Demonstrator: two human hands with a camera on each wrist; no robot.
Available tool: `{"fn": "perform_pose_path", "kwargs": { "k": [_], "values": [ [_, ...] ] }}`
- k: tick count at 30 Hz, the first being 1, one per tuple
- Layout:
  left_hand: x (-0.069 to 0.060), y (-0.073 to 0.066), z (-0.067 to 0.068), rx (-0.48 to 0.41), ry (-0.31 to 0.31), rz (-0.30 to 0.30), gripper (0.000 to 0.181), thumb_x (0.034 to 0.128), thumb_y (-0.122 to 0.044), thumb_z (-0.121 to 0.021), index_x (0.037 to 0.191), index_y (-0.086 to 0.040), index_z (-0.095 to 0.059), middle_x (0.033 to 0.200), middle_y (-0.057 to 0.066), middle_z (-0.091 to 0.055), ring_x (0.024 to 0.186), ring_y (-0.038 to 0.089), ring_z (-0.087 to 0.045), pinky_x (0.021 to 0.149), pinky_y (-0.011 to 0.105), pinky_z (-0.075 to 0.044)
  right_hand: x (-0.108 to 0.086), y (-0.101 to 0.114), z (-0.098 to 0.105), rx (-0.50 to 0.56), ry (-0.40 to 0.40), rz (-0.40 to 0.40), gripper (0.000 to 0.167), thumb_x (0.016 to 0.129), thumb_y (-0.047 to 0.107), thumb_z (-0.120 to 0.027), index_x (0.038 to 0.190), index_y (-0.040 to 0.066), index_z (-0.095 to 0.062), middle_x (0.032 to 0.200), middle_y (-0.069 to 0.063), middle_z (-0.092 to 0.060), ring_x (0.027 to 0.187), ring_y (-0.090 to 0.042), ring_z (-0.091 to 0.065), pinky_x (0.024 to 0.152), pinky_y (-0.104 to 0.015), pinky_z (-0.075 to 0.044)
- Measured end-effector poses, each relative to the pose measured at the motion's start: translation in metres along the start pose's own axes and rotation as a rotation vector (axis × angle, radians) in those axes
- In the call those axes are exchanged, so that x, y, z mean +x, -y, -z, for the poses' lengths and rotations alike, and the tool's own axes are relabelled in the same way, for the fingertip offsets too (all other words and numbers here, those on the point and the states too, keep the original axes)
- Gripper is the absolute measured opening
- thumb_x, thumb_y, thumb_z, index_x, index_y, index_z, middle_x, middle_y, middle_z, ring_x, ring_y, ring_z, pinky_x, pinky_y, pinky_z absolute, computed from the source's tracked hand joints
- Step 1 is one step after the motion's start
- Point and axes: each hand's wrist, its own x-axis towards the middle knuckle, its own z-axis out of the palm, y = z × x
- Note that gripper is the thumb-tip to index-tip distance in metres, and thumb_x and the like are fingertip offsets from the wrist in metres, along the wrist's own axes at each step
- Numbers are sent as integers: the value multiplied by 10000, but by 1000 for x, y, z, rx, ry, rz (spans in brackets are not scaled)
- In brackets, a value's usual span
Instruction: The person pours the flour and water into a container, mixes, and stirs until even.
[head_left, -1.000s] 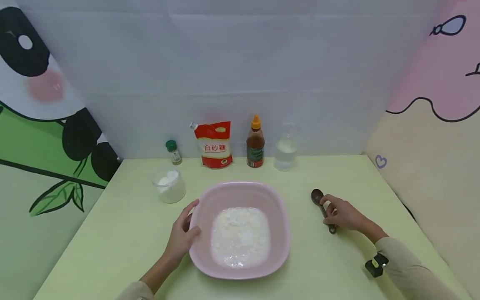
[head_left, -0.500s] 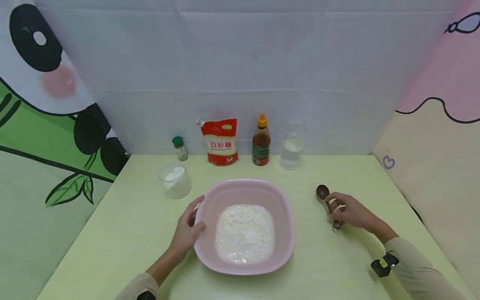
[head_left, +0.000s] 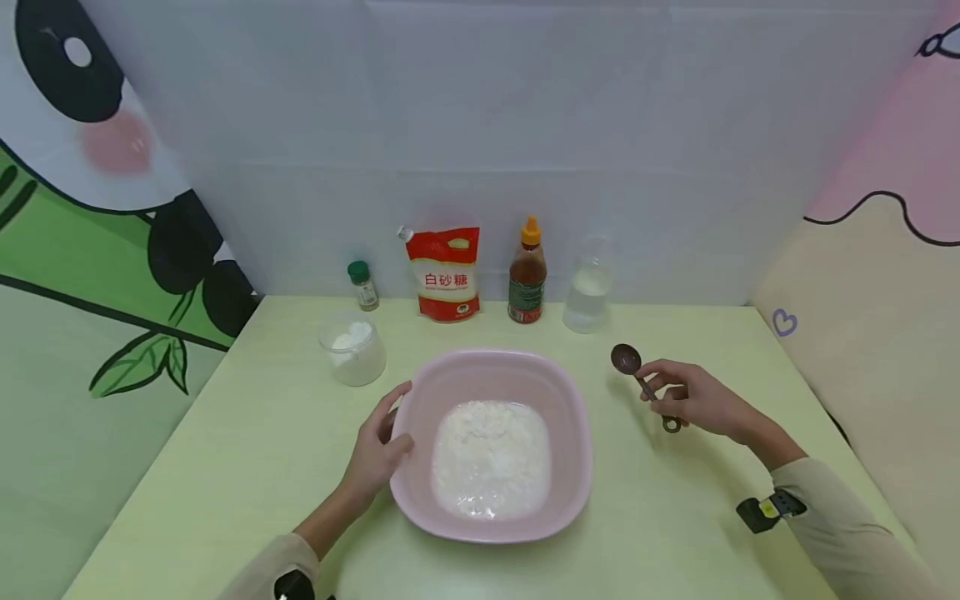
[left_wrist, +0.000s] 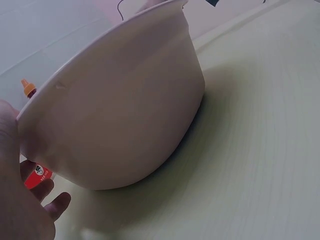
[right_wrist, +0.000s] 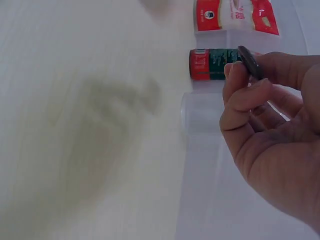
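A pink basin (head_left: 577, 492) with white powder (head_left: 491, 454) and some liquid in it stands on the table. My left hand (head_left: 375, 454) grips its left rim, thumb on the inner side and fingers outside; in the left wrist view the basin's outer wall (left_wrist: 120, 100) fills much of the picture. To the right of the basin, my right hand (head_left: 697, 400) pinches a dark measuring spoon (head_left: 626, 359) by its handle, bowl pointing away and to the left. A shadow falls on the table below it. The right wrist view shows only the spoon's handle end (right_wrist: 250, 62) between the fingers.
A glass cup of white powder (head_left: 354, 354) stands left behind the basin. Along the wall are a green-capped jar (head_left: 363, 287), a red and white sugar bag (head_left: 446, 279), an orange-capped bottle (head_left: 527, 279) and a clear container of liquid (head_left: 588, 296).
My right hand has lifted the measuring spoon off the table and brought it slightly away from me. My left hand keeps its grip on the basin. The head view has shifted a little.
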Motion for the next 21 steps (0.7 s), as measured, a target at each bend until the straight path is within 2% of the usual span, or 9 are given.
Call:
{"fn": "perform_pose_path", "kwargs": {
  "k": [5,10,14,19,21],
  "values": [
    [0,0,-1,-5,-9,-5,800,783,133,-463,1529,-144,-382,1449,270,-518,1075,290,-609,713,274,-576,10,23,-2,-59,-8,83,373,947,46,-597,1315,89,-550,1080,-170,-670,857,-131,-664,660,-317,-519],
    [-1,-1,3,5,-28,9,803,785,127,-469,1526,-173,-390,1458,259,-515,1093,335,-598,716,281,-578,24,52,-10,-94,12,161,376,945,10,-565,1313,86,-549,999,-86,-685,737,-154,-559,588,-275,-458],
    [-1,-3,5,-5,-23,-8,801,783,137,-463,1528,-146,-383,1452,280,-510,1090,337,-597,714,278,-578,33,72,-17,-134,61,188,389,950,-1,-541,1333,66,-531,1001,-84,-687,690,-131,-532,570,-260,-451],
    [-1,0,2,-22,-19,-26,796,772,147,-462,1520,-116,-394,1444,293,-509,1098,342,-595,713,271,-573,40,89,-28,-208,155,222,403,947,-19,-492,1339,67,-532,1055,-114,-696,720,-163,-559,627,-267,-470],
    [0,0,2,-20,-20,-12,798,774,142,-466,1518,-139,-401,1448,278,-513,1105,351,-593,723,273,-573,43,95,-34,-236,194,228,406,945,-17,-491,1334,90,-542,1082,-133,-696,724,-162,-552,641,-264,-471]
  ]
}}
